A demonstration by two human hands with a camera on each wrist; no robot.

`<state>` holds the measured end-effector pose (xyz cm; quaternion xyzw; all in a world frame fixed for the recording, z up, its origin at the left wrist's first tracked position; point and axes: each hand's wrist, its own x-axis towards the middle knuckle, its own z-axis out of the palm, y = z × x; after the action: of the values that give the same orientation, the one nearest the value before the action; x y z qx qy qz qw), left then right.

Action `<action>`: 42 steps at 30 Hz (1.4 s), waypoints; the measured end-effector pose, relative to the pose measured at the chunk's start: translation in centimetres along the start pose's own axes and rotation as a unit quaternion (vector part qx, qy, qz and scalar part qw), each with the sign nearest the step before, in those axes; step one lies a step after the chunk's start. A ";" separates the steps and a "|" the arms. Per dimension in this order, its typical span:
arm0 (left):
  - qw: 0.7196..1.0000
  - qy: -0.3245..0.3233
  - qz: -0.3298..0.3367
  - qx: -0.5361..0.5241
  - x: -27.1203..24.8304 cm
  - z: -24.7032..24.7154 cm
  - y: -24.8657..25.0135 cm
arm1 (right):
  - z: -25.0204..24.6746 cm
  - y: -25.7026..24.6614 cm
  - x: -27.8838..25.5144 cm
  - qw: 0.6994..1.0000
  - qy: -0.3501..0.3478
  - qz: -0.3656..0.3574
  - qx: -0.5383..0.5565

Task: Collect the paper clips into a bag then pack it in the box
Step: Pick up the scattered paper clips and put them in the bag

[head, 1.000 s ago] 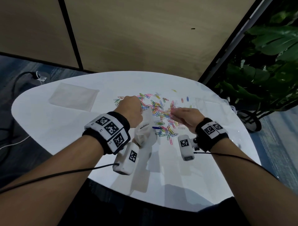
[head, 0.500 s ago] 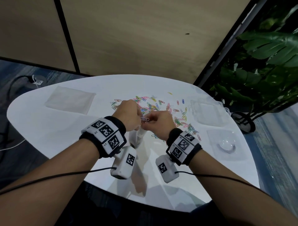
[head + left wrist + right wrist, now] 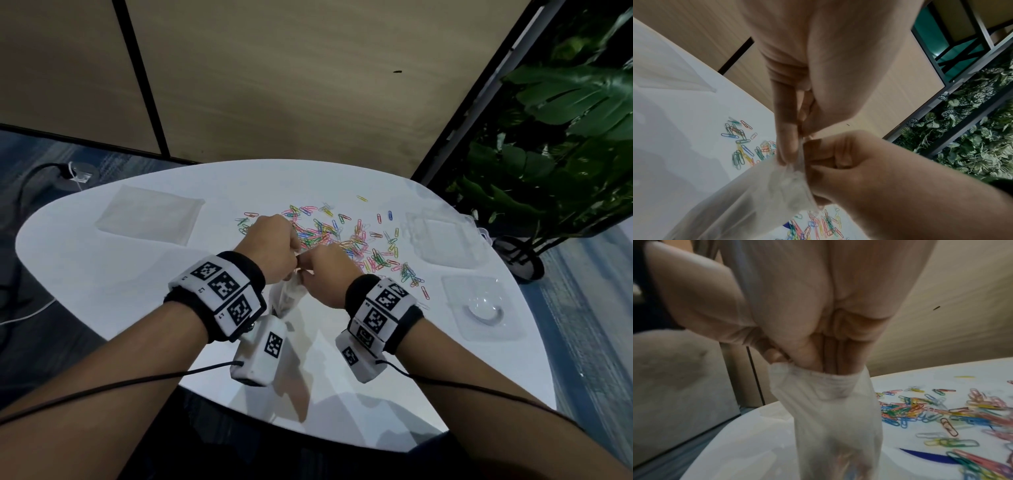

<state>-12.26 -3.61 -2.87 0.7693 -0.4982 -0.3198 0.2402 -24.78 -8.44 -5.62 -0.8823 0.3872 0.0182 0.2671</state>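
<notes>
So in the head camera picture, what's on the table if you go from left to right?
Flat clear bags → left hand → right hand → clear box → clear lid.

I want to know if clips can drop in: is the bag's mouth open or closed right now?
Open. In the right wrist view the right hand's fingers reach down into the bag's mouth, and the left hand pinches its rim.

White rounded bench (image 3: 102, 281) beneath the fingers; large-leaved potted plant (image 3: 561, 144) far right of them; tan panelled wall (image 3: 291, 75) beyond; black cable (image 3: 30, 181) on floor, far left.
</notes>
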 end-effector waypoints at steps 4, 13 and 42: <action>1.000 0.001 -0.010 0.007 0.0 -0.7 -0.6 | -2.1 1.5 -0.9 0.988 0.027 -0.030 0.149; 0.999 -0.002 -0.015 0.043 -0.5 -2.6 -2.1 | -1.2 16.4 -5.1 0.934 -0.117 0.323 -0.098; 0.998 -0.001 -0.027 0.052 -0.4 -3.9 -3.9 | 5.0 10.4 4.8 0.979 0.108 0.146 -0.088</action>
<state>-7.13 -1.53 -2.81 0.7937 -0.4932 -0.3004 0.1909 -27.80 -15.05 -15.82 -0.8330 0.5354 -0.0041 0.1394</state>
